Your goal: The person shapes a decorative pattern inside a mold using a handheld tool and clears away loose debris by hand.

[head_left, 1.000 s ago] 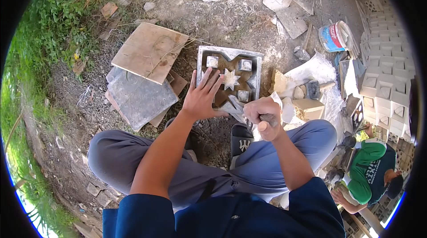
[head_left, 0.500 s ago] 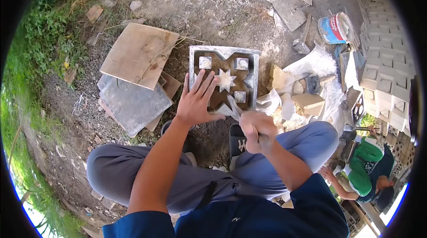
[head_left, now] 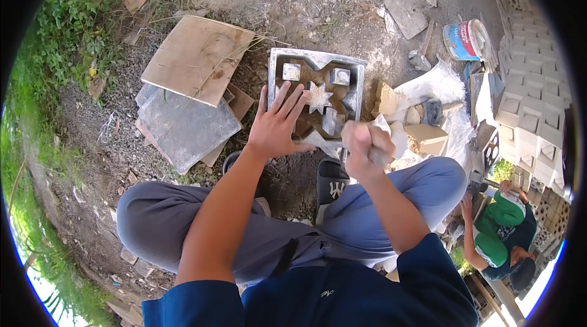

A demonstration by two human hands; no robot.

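A grey metal mold (head_left: 318, 57) lies on the dirt in front of me, with small square blocks and an eight-pointed star (head_left: 318, 98) inside its notched frame. My left hand (head_left: 276, 125) presses flat with spread fingers on the mold's left side, hiding its lower left corner. Wrapped into a fist, my right hand (head_left: 367, 146) grips a metal hand tool (head_left: 382, 157) over the mold's lower right. Motion blurs the tool and its front part overlaps the lower right block, so its exact shape is unclear.
Stacked boards (head_left: 195, 58) and grey plates (head_left: 189, 125) lie left. At right are a white sack (head_left: 437, 85), broken chunks (head_left: 425, 137) and a paint bucket (head_left: 468, 41). Pale blocks (head_left: 529, 113) are piled beyond; another person (head_left: 504, 223) works at lower right.
My right hand has risen slightly and moved right with the tool. My left hand stays spread on the mold. The whole view has shifted a little. The other person's arms have moved.
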